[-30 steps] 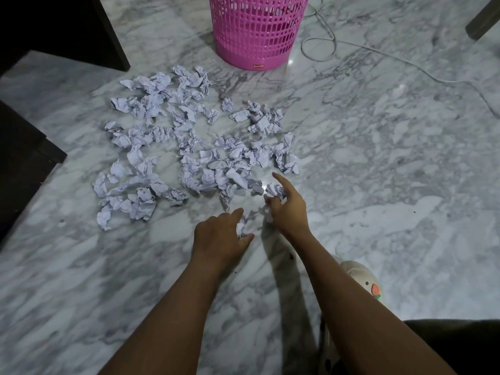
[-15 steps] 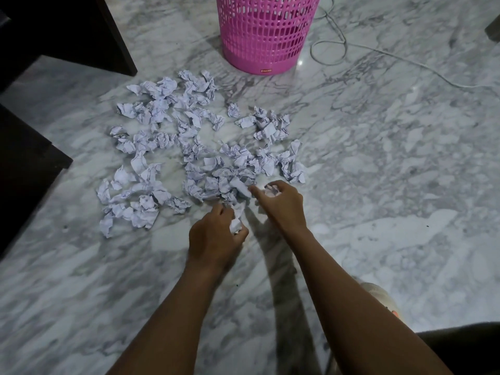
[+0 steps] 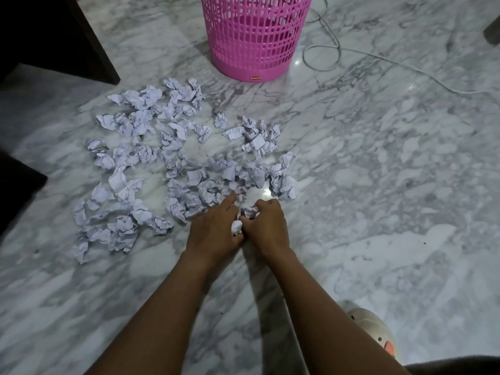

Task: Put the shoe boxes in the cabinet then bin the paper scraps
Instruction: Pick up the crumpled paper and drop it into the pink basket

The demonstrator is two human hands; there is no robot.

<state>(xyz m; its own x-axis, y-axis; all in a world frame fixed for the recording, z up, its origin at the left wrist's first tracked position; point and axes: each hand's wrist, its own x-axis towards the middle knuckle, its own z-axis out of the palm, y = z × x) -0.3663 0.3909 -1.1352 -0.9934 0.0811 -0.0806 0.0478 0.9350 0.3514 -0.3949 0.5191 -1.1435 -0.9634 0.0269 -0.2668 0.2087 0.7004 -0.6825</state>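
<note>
Several crumpled white paper scraps [image 3: 173, 169] lie spread over the marble floor in front of me. A pink slotted plastic bin [image 3: 254, 36] stands upright beyond them at the top. My left hand [image 3: 213, 228] and my right hand [image 3: 266, 226] are side by side at the near edge of the pile, touching each other. Each hand is closed on crumpled scraps, and a white scrap [image 3: 237, 226] shows between them. My left index finger points out into the pile. No shoe boxes are in view.
Dark furniture [image 3: 54, 36] fills the top left and left edge. A white cable [image 3: 378, 58] loops across the floor right of the bin. A pale slipper [image 3: 376, 331] sits at the bottom right beside my right forearm.
Both hands moved forward into the near edge of the pile and came together. Scraps that lay near them are now gathered in the hands.
</note>
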